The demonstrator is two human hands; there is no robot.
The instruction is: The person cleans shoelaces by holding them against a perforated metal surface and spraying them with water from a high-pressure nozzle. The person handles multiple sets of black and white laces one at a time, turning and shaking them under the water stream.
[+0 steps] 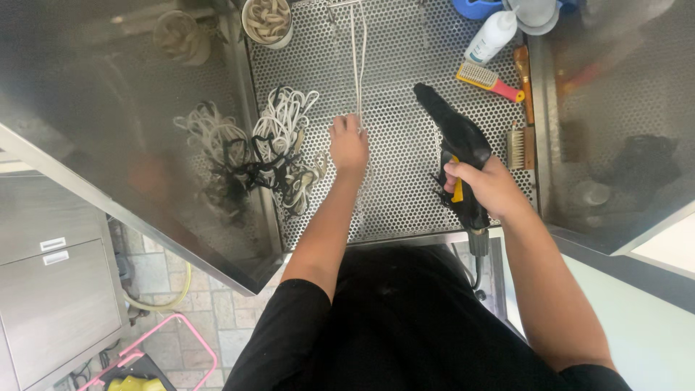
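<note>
Perforated steel bench [405, 195]: left hand [348, 145] fingers pinch, seemingly, white cord [357, 65]; right hand [486, 186] fingers clamp black spray gun [460, 145].

Workshop cleaning station, probably a small production shop. A perforated steel work surface [405, 181] is sitting between reflecting stainless walls [108, 145]. Scrub brushes [491, 80], a squeeze bottle [490, 36] and a black spray gun [460, 148] are lying about; tiled floor [217, 311] is showing below.

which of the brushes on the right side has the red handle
The yellow-headed brush, lying slanted just below the white bottle. The other brush, nearer the right hand, has a plain brownish back, and no red shows on it.
</note>
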